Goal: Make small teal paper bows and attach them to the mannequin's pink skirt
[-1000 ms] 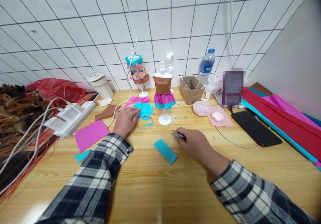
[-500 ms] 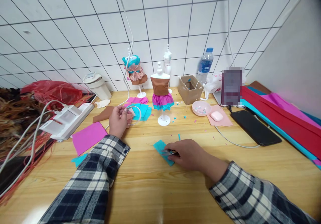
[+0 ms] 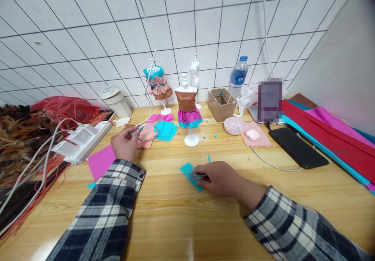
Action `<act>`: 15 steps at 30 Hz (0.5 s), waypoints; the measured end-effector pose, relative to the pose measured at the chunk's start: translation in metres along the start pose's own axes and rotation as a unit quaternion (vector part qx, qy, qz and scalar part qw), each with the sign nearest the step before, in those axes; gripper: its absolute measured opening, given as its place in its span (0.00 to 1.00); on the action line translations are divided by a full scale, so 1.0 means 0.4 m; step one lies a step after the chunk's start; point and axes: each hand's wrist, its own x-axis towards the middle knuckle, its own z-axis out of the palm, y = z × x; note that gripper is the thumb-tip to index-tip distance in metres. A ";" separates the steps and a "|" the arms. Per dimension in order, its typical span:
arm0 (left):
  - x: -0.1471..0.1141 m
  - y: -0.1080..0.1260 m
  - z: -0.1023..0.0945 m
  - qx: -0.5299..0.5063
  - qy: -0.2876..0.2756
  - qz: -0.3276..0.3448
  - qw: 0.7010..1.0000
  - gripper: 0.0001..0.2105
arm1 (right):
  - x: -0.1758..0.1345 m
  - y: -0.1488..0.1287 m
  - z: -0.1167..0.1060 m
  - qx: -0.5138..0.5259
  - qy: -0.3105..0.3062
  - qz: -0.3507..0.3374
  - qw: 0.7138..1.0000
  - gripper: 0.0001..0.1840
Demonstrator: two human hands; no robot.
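My left hand (image 3: 125, 143) pinches a white cable (image 3: 154, 50), part of which hangs in a small loop beside the fingers. Under that loop lies a sheet of pale pink paper (image 3: 147, 141), with teal paper pieces (image 3: 166, 131) to its right. Partly covered by my left wrist is a magenta sheet (image 3: 101, 161). My right hand (image 3: 221, 178) rests low on the table, closed around small scissors (image 3: 202, 176). Their metal blades lie over a teal strip of paper (image 3: 185, 169). A white mini mannequin (image 3: 186, 101) in a brown top and magenta skirt stands behind both hands.
Behind stand a decorated mannequin (image 3: 159, 83), a cardboard box (image 3: 222, 110) and a water bottle (image 3: 238, 75). A pink bowl (image 3: 234, 126) and a black phone (image 3: 299, 148) sit to the right. On the left are a power strip (image 3: 83, 142) and a white cup (image 3: 116, 101).
My left hand has moved left and slightly nearer with the cable, and its loop now hangs over the pale pink paper. My right hand stays nearly in place with the scissors.
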 end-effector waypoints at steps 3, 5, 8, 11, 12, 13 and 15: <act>0.009 -0.004 -0.013 -0.028 -0.046 -0.054 0.997 0.17 | 0.000 0.000 0.000 0.002 -0.002 0.003 1.000 0.16; 0.014 -0.006 -0.029 -0.032 -0.091 -0.086 0.992 0.14 | 0.000 0.000 0.000 0.005 -0.004 0.008 1.000 0.16; 0.024 -0.007 -0.065 -0.028 -0.102 -0.109 0.988 0.11 | -0.001 -0.001 -0.001 0.005 -0.010 0.013 1.000 0.16; 0.033 0.003 -0.102 -0.061 -0.069 -0.110 0.990 0.11 | -0.002 -0.001 -0.001 0.003 -0.008 0.014 1.000 0.16; 0.034 0.009 -0.112 -0.083 -0.074 -0.113 0.987 0.10 | -0.003 -0.001 -0.001 0.003 -0.006 0.013 1.000 0.16; 0.033 0.016 -0.120 -0.105 -0.090 -0.121 0.983 0.10 | -0.003 -0.001 0.000 0.002 -0.004 0.012 1.000 0.16; 0.024 0.033 -0.130 -0.142 -0.147 -0.147 0.968 0.09 | -0.003 0.000 0.001 0.001 -0.004 0.011 1.000 0.16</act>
